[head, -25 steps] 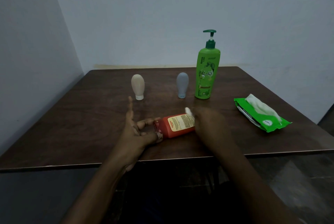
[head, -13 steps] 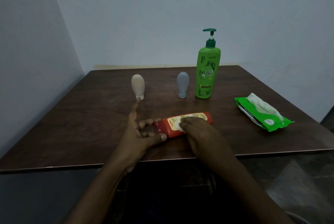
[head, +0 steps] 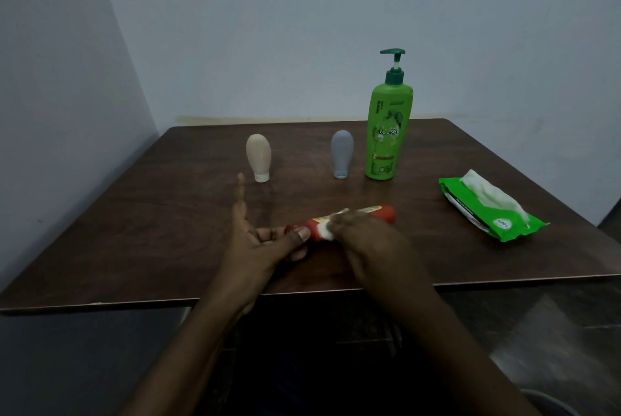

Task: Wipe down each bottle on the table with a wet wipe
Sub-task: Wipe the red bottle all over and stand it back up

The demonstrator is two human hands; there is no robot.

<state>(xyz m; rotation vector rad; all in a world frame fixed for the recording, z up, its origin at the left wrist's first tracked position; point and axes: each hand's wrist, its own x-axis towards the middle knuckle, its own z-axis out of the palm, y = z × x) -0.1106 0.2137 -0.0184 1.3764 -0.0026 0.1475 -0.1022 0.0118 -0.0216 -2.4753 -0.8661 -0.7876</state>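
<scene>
A red bottle [head: 379, 213] lies on its side near the front of the brown table [head: 134, 230]. My left hand [head: 258, 241] pinches its cap end between thumb and fingers, with the index finger stretched out forward. My right hand [head: 366, 237] holds a white wet wipe [head: 327, 229] and presses it on the bottle's left half, hiding the label. Further back stand a beige tube [head: 258, 157], a grey tube [head: 341, 153] and a tall green pump bottle [head: 388, 119].
An open green pack of wet wipes [head: 484, 214] lies at the right, a white wipe sticking out of its top. Walls close the table in at the back and the left. The table's front edge runs just under my wrists.
My right hand has slid the wipe leftward along the red bottle, from its right end toward the cap end. The bottle's right end now shows. My left hand has stayed at the cap.
</scene>
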